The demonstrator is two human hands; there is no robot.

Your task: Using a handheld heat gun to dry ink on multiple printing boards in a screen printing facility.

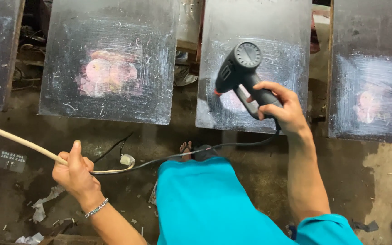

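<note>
Over the middle grey board (255,27), the right hand (283,109) clenched the black heat gun (241,72) by its rigid grip, prob. light w/ a trailing cord (182,155), while the left hand (74,172) gripped a stiff pale stick (19,141).

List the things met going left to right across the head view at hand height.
Pale cord → left hand gripping it → white plug connector → sandalled foot → black heat gun → right hand holding its grip → far-right grey board with a pink smudge.
</note>
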